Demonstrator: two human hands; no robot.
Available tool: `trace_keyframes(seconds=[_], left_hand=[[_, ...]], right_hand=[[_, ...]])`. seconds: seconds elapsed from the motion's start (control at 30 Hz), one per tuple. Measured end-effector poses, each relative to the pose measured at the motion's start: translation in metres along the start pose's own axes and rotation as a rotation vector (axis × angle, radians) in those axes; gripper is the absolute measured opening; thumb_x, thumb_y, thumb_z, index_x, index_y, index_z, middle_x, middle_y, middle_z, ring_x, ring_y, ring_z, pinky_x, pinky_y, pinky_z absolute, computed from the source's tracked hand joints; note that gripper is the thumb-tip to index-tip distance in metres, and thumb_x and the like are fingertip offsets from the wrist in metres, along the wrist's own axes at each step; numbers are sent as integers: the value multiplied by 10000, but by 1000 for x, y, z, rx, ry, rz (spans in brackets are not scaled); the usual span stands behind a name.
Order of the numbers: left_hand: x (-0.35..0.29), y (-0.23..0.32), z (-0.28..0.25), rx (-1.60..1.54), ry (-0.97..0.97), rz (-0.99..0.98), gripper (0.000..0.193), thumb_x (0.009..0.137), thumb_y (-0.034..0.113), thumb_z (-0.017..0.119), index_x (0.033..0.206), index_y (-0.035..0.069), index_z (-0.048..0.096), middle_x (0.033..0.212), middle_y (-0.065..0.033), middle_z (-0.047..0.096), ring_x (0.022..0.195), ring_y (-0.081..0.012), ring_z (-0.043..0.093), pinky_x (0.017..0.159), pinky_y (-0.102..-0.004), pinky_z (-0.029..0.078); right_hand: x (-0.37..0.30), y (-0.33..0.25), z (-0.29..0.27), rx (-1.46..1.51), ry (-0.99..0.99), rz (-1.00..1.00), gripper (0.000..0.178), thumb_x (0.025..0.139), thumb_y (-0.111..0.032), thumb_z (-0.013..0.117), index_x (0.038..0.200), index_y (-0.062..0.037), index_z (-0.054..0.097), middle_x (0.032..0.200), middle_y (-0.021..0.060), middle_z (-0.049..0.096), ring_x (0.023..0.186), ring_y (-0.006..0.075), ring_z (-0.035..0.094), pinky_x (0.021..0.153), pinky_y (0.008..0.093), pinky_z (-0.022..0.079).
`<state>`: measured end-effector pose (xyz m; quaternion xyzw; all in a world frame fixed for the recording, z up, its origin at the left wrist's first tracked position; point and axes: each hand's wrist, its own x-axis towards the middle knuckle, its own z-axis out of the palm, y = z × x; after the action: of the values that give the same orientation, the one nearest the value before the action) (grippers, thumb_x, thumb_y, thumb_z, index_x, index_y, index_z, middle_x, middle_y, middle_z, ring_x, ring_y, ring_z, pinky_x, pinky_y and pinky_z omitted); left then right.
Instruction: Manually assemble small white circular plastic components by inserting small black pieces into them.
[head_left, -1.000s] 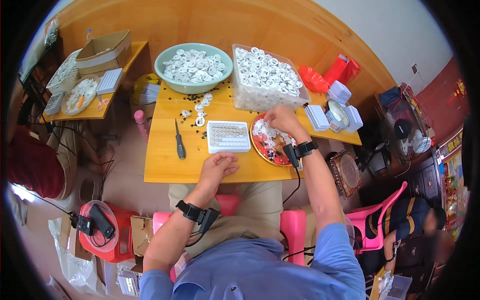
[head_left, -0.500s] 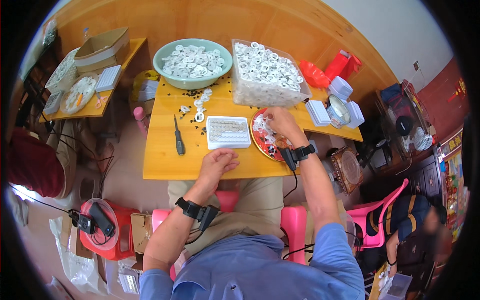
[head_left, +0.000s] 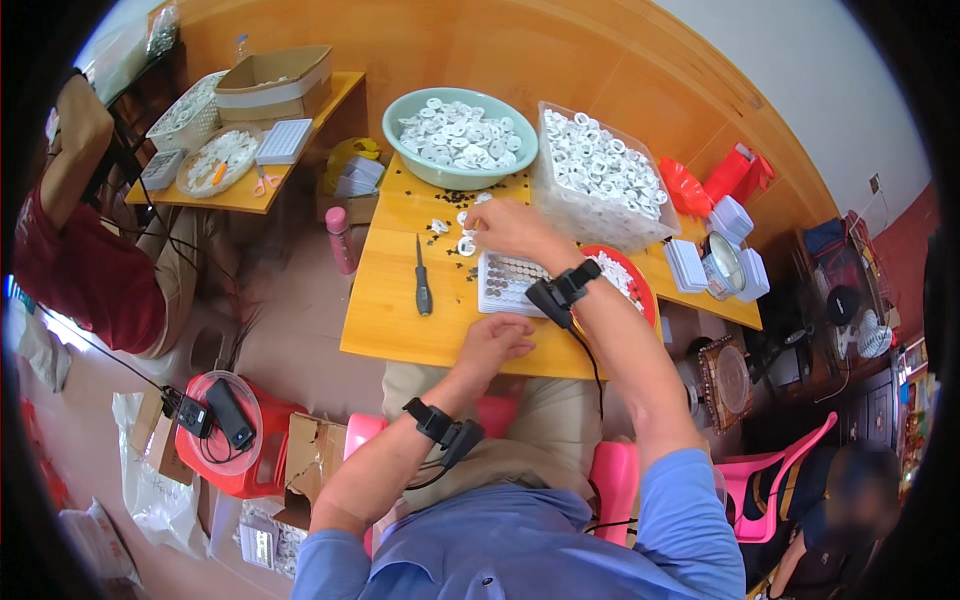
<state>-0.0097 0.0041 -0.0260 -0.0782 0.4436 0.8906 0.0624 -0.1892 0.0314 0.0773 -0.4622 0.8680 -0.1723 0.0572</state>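
Observation:
My right hand (head_left: pixel 512 230) reaches over the white tray (head_left: pixel 496 305), fingers closed at a short row of loose white ring-shaped plastic parts (head_left: pixel 466 246). Whatever sits between its fingertips is hidden. My left hand (head_left: pixel 492 347) hovers by the table's front edge, just below the tray, fingers loosely curled and apart with nothing visible in them. Rows of grey round pieces (head_left: pixel 515 270) fill part of the tray; my right wrist and forearm cover some of it. A red plate (head_left: pixel 652 300) of small white parts lies right of the tray, partly behind my forearm.
A screwdriver (head_left: pixel 423 285) lies left of the tray. Behind stand a green bowl (head_left: pixel 400 155) and a clear bin (head_left: pixel 590 225), both heaped with white parts. Small black pieces (head_left: pixel 455 200) are scattered about. A tin (head_left: pixel 722 268) and stacked white trays (head_left: pixel 685 268) stand right. Another person (head_left: pixel 100 260) sits left.
My right hand has moved left from the red plate, across the tray, to the loose white parts. My left hand stays near the table's front edge. The whole view has shifted.

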Motion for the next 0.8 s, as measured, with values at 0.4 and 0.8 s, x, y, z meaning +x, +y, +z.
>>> trace_keyframes(seconds=[0.4, 0.8], left_hand=[[-1, 2, 4, 9, 1, 0, 227, 988, 155, 560, 1144, 5, 629, 1160, -98, 667, 972, -163, 655, 896, -289, 531], [-10, 18, 16, -370, -92, -6, 390, 1063, 227, 434, 1378, 1, 475, 1265, -117, 629, 1095, -227, 653, 983, -343, 529]], right_hand=[[3, -3, 13, 19, 47, 139, 145, 746, -159, 699, 864, -83, 733, 838, 166, 715, 823, 334, 695, 743, 435, 534], [-130, -20, -23, 285, -34, 200, 147, 794, -32, 692, 924, 34, 703, 678, 43, 634, 632, 103, 574, 580, 293, 457]])
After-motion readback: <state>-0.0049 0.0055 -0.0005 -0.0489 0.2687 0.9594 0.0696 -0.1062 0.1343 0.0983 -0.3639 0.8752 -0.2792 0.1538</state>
